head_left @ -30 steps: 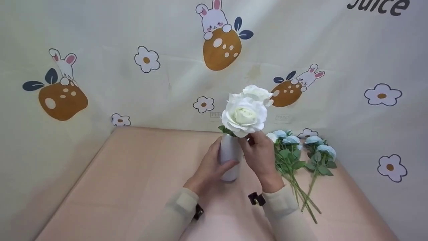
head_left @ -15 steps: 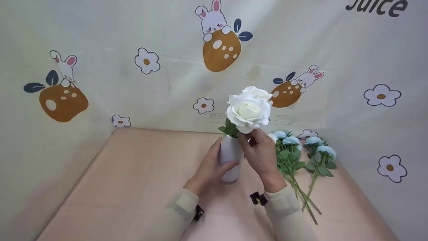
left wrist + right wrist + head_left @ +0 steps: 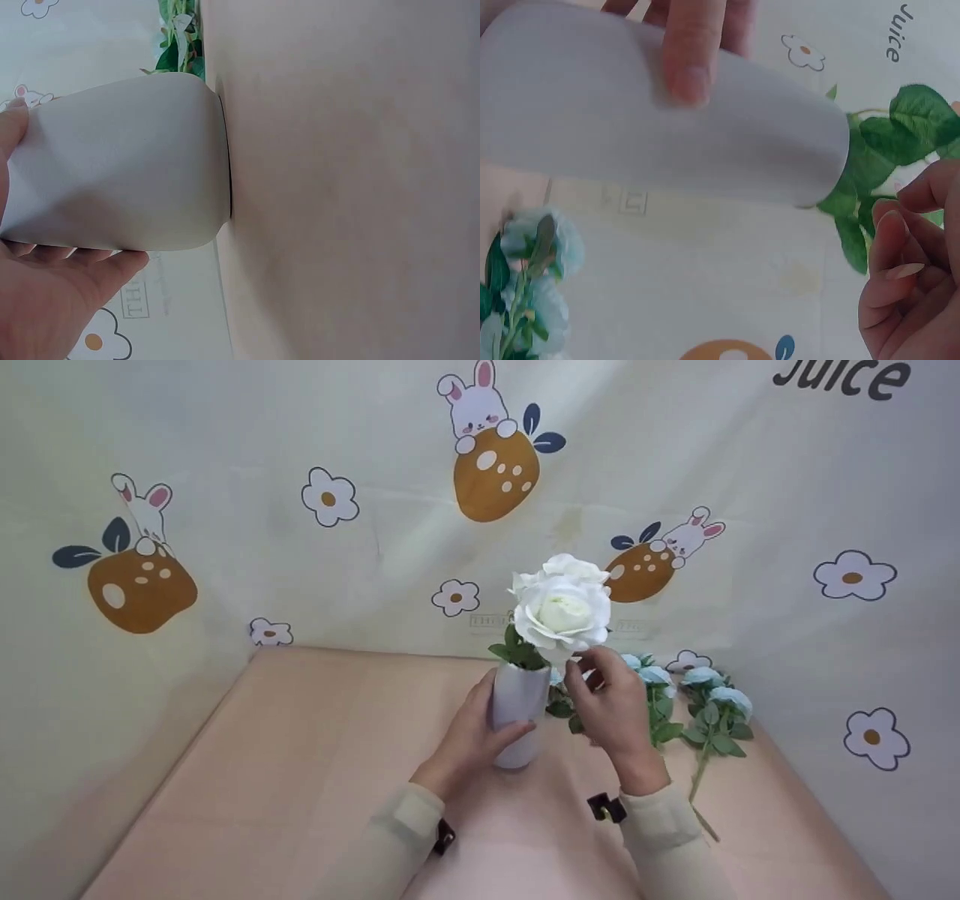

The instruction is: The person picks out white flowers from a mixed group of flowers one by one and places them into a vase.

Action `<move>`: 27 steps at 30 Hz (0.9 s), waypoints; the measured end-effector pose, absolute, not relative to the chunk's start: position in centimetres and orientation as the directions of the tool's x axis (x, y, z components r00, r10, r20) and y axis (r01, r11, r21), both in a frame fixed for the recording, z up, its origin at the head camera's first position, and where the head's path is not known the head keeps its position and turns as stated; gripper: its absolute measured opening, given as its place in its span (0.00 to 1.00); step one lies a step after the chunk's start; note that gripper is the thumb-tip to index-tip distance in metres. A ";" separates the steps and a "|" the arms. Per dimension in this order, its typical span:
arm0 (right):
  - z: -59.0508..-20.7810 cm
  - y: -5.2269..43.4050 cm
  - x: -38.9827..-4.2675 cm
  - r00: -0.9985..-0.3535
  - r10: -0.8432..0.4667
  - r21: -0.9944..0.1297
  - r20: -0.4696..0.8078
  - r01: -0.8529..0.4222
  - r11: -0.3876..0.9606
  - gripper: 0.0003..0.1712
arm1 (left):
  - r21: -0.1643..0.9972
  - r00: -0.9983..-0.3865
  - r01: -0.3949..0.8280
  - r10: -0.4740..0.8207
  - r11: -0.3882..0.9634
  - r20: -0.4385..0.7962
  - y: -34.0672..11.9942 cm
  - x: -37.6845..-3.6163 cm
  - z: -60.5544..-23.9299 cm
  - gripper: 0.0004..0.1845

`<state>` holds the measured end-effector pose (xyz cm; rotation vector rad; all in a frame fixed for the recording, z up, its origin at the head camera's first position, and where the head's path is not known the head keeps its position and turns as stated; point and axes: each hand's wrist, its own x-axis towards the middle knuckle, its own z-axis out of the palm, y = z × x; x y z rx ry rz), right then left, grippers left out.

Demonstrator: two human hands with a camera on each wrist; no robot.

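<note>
We count two white roses (image 3: 562, 611) in one vase (image 3: 516, 712), gripped by our left hand (image 3: 469, 735); our right hand (image 3: 615, 709), loosely curled, apparently empty, has left the stem.

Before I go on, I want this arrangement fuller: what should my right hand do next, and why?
Probably reach right to the blue flowers on the table. The right hand is free beside the white roses, which already sit in the vase that the left hand grips.
</note>
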<state>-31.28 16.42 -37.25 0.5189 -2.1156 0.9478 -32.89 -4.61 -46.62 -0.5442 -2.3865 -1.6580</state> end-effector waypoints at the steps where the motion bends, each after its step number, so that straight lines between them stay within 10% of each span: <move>1: -37.3 16.8 -31.3 -0.642 -0.053 -0.457 0.765 -0.600 0.656 0.07 | 0.863 -0.915 0.399 0.193 0.308 0.354 -4.6 -32.9 -46.6 0.54; 27: -39.6 27.7 -34.3 -0.956 0.029 -0.458 0.292 -0.113 0.882 0.20 | 0.895 -0.932 0.352 0.195 0.274 0.306 -4.6 -32.7 -46.5 0.55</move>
